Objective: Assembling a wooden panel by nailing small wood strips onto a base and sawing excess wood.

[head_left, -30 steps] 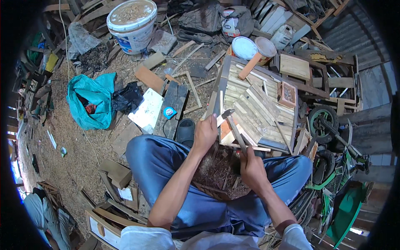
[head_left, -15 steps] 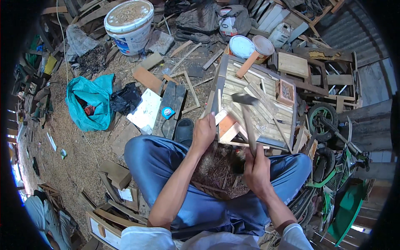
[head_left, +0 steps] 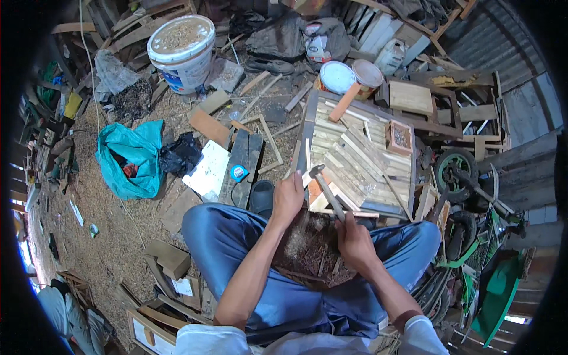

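Note:
My right hand (head_left: 355,241) is wrapped round the wooden handle of a hammer (head_left: 331,195). The hammer's head is down against or just over a pale wood piece (head_left: 307,177) beside my left hand. My left hand (head_left: 287,200) is closed at the near left corner of a slatted wooden panel (head_left: 343,155), gripping that pale piece; its fingertips are partly hidden. Close by, thin pale strips and an orange-brown wood piece (head_left: 315,192) form a small corner assembly. Loose strips and a small wooden box (head_left: 400,137) of small bits lie on the panel.
Left of the panel lie a blue tape measure (head_left: 238,172), a white board (head_left: 208,170), a black bag (head_left: 181,152) and a teal sack (head_left: 131,163). Buckets (head_left: 182,56) stand farther back. A green bike (head_left: 473,231) is at the right. Another person (head_left: 68,313) shows at lower left.
The hammer has swung down from above the panel to the wood by my left hand. My right hand has shifted slightly left. My left hand keeps its grip.

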`<control>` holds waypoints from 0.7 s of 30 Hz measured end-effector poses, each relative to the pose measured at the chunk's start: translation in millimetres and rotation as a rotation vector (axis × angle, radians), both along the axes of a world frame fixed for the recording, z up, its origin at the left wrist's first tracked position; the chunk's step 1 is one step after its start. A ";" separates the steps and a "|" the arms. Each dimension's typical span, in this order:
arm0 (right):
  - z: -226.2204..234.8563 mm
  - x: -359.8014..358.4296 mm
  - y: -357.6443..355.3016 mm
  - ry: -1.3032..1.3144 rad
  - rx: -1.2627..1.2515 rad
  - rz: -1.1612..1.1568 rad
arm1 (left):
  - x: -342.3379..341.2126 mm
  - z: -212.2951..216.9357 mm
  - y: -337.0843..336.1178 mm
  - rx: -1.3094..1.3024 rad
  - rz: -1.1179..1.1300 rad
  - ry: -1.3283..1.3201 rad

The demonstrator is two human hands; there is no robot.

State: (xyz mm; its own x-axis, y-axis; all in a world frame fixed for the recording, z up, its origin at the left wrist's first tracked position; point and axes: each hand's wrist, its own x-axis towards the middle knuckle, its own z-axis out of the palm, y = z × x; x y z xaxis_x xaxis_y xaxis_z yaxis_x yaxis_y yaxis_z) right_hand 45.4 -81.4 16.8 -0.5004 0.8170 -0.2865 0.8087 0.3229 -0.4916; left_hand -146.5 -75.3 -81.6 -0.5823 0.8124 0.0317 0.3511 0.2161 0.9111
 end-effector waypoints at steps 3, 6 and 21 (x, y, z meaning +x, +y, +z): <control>19.3 -8.9 -1.6 0.138 0.030 -0.063 | -2.4 -1.1 2.2 0.030 0.002 0.026; -25.7 13.0 -7.8 0.151 0.219 0.026 | 2.5 8.0 3.5 -0.030 -0.007 0.033; 1.7 -3.3 -1.8 0.151 0.083 -0.048 | 0.4 -0.1 4.5 -0.044 0.006 0.112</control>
State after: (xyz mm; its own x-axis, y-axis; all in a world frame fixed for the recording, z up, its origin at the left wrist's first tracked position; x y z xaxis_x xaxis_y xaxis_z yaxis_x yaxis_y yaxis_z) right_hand 42.2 -83.3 18.6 -0.4926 0.8586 -0.1417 0.7431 0.3303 -0.5820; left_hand -146.1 -70.8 -81.7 -0.5816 0.8112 0.0610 0.4487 0.2573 0.8558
